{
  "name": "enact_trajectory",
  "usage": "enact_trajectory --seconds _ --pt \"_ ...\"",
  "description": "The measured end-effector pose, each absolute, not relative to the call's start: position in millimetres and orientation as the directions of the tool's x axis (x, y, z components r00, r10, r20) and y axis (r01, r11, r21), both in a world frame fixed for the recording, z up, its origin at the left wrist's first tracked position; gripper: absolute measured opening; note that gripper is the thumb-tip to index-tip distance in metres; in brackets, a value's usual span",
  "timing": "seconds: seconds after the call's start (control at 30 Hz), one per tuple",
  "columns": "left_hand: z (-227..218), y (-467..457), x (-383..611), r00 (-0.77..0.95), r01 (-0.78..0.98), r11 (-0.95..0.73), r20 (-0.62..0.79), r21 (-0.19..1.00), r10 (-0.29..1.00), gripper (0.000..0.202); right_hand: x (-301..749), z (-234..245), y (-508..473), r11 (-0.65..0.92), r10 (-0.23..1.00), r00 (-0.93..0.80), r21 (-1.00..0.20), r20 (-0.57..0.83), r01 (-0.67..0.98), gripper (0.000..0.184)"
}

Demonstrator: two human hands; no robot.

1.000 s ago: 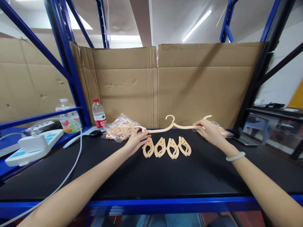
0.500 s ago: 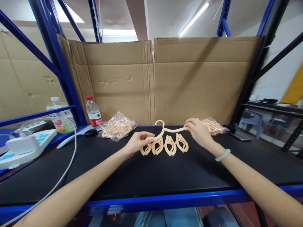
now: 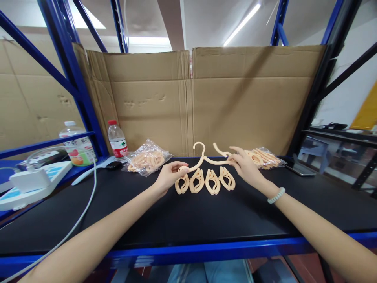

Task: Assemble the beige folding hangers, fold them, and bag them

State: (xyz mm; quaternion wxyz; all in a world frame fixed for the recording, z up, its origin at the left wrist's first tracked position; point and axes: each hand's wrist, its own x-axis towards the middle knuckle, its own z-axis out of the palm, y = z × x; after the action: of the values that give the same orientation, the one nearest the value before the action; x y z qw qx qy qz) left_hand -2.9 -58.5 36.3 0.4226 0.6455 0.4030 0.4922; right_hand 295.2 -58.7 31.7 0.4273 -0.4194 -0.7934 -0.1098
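A cream plastic folding clothes hanger (image 3: 202,158) is held up over the table, hook on top and arms spread to both sides. My left hand (image 3: 169,177) pinches the end of its left arm between thumb and fingers. My right hand (image 3: 246,168) grips the end of its right arm, with the index finger stretched out. A loose-looking curved bar (image 3: 220,151) sticks up and left beside my right fingers; its joint is hidden by them. Just below the hanger, several folded hangers (image 3: 212,182) lie in a row on the black tabletop (image 3: 188,220).
Clear bags of cream parts lie at the left (image 3: 147,159) and right (image 3: 265,157). Behind stands a cardboard wall (image 3: 250,102). On the left are a red-capped bottle (image 3: 117,141), a power strip (image 3: 55,177) and a white cable (image 3: 88,200). A phone (image 3: 300,167) lies far right.
A curved bar now swings up beside my right hand, whose index finger has lifted. The hanger's hook has risen slightly, and its left arm slopes more steeply.
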Motion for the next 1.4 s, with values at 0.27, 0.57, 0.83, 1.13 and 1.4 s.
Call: enact_trajectory --seconds 0.27,0.57,0.83,1.13,1.4 --pt "39.5 -59.3 -2.8 0.115 -0.031 -0.302 0.303 0.953 0.946 0.038 291.0 23.7 -49.2 0.613 0.787 -0.037 -0.772 0.616 0.166 0.028" --pt "46.2 -75.5 8.8 0.036 -0.232 -0.246 0.261 0.941 0.965 0.038 279.0 23.3 -54.0 0.488 0.873 0.157 -0.834 0.462 -0.258 0.03" --pt "29.4 -94.4 27.0 0.264 -0.091 -0.239 0.255 0.967 0.93 0.036 232.7 25.1 -102.8 0.501 0.784 -0.453 -0.863 0.425 0.059 0.049" --pt "26.8 -97.9 29.3 0.335 -0.076 -0.409 0.41 0.909 0.848 0.028 233.6 22.5 -104.4 0.552 0.795 -0.407 -0.815 0.449 0.179 0.037" --pt "27.2 -99.6 31.1 0.368 -0.015 -0.358 0.338 0.934 0.866 0.028 227.4 24.1 -111.2 0.586 0.761 -0.493 -0.774 0.423 0.24 0.035"
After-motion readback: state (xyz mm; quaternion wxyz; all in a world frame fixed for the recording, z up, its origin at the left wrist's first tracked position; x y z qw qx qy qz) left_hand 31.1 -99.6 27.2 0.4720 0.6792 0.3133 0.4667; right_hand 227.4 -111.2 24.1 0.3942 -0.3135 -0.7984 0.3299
